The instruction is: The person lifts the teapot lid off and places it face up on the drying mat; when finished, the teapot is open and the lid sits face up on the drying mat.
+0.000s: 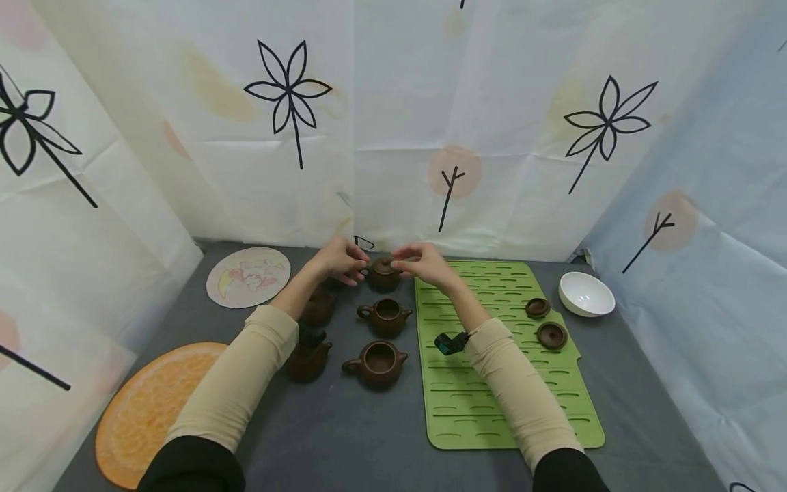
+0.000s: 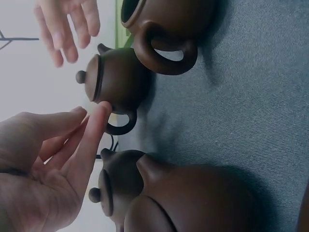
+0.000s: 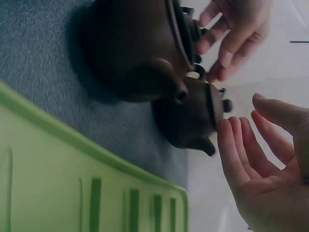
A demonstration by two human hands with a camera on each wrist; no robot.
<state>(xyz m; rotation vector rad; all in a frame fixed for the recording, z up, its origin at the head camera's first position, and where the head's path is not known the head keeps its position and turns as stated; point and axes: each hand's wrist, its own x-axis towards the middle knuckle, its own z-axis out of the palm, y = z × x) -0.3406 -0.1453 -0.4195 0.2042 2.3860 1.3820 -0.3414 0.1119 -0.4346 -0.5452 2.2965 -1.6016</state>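
Observation:
A small brown clay teapot (image 1: 383,277) with its knobbed lid on stands at the back of the grey cloth, between both hands. On its handle side is my left hand (image 1: 341,262), thumb and fingers apart and nothing between them; in the left wrist view a fingertip overlaps the teapot (image 2: 123,75) near the handle top. My right hand (image 1: 425,264) is at the spout side, its fingers loosely bent and holding nothing. The right wrist view has those fingertips close beside the lidded teapot (image 3: 193,111). Nearer the front are two lidless teapots, a middle one (image 1: 390,316) and a front one (image 1: 378,364).
Left of these, partly behind my left arm, are more brown teapots (image 1: 307,362). Two brown lids (image 1: 552,335) lie on a green ridged mat (image 1: 455,417). A white bowl (image 1: 587,301) stands right. An orange round mat (image 1: 162,403) and a pale round mat (image 1: 249,277) lie left.

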